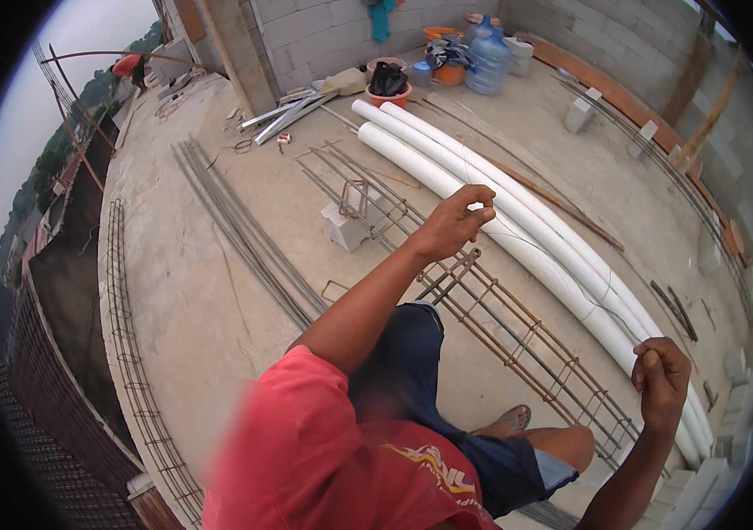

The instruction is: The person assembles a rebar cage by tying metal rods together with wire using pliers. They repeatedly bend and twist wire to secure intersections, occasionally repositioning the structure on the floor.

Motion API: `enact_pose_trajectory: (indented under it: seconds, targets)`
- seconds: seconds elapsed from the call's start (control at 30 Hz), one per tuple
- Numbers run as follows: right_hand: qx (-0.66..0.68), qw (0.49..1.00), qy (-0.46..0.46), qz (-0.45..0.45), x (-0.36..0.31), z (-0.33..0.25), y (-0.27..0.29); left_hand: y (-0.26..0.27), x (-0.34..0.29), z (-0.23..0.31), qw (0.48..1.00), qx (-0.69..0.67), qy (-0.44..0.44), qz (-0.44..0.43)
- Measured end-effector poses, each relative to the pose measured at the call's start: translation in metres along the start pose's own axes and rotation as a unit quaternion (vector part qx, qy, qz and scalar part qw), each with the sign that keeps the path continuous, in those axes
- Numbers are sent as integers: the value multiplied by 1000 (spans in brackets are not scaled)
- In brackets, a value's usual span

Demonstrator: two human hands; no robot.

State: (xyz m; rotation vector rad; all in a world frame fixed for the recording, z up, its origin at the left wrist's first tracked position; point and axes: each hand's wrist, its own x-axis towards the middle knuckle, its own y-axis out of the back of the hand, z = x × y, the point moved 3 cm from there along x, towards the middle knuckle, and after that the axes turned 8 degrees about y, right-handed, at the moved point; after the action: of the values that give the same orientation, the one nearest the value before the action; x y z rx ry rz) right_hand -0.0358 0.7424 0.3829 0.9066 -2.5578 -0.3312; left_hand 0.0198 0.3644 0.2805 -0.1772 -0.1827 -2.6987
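Note:
A thin dark wire runs in a loose curve between my hands, in front of the white pipes. My left hand is closed, pinching one end between thumb and fingers. The other end goes to my right hand, whose fingers are also pressed together in a pinch. Below my hands lies a long cage of rusty steel bars tied with square stirrups. A pair of rusty pincers rests on the cage just below my left hand. Nothing shows of the cage's near end beneath my right forearm.
Long white pipes lie beyond the cage. A concrete block props its far end, with loose stirrups on it. Loose steel bars lie left; another cage follows the slab edge. Buckets and water bottles stand at the back. Another person bends far left.

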Motion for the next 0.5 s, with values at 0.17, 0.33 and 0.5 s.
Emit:
enact_pose_trajectory:
  seconds: [0.17, 0.33, 0.5]
  targets:
    - [-497, 833, -70, -233, 20, 62, -47, 10, 3, -18, 992, 81, 96, -14]
    - [136, 976, -101, -136, 18, 23, -31, 20, 1, -36, 999, 9, 3, 44]
    - [-514, 811, -89, -266, 23, 89, -68, 30, 3, -37, 993, 75, 76, 47]
